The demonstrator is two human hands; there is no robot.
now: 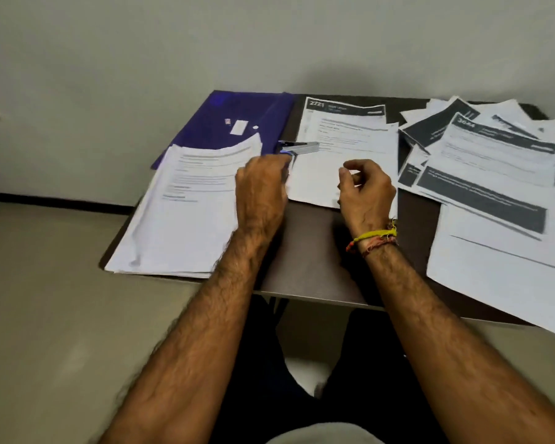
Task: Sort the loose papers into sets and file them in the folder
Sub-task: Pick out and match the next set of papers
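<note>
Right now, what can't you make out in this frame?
- Head view: print on the papers is blurred, beyond a large heading number.
- Left hand hides its own grip on the stapler.
- Right pile is cut off by the frame edge.
- Folder is partly under the left stack.

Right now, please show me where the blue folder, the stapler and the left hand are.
Blue folder (218,118): head view, on its bare cover.
Stapler (300,147): head view, on its metal top.
Left hand (260,187): head view, on its back.

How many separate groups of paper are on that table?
3: a stack at the left, partly over the blue folder; a set in the middle; a loose spread at right.
</note>
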